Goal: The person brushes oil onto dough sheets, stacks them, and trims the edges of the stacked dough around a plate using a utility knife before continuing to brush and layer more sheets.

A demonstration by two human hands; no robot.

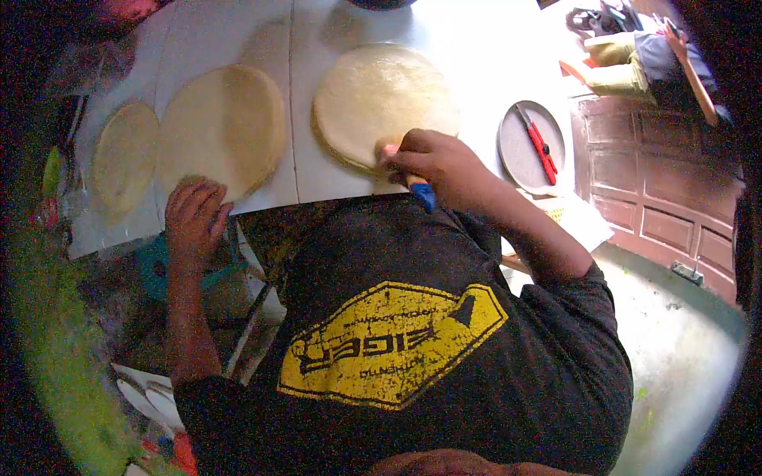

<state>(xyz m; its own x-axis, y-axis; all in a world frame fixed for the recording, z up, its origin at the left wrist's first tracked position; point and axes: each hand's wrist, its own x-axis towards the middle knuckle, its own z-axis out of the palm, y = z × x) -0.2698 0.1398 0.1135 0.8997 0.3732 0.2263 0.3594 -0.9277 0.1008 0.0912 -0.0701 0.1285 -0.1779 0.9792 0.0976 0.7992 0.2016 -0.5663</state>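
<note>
My right hand (429, 166) is closed around a brush (422, 193) with a blue handle end. Its pinkish front part shows past my fingers, at the near edge of a stack of round, flat dough sheets (385, 103). The top sheet looks shiny. My left hand (196, 214) holds nothing I can see; its fingers lie over the near edge of a second round of dough (218, 127), thumb apart. Farther left lies a smaller-looking dough round (127, 159), beside the second one.
A white table (305, 178) carries the dough. To the right, a grey round plate (516, 163) holds a red-handled cutter knife (541, 151). A dark round object (381, 3) stands at the far edge. Another person (651, 67) sits at the upper right, near a brown panelled door (659, 178).
</note>
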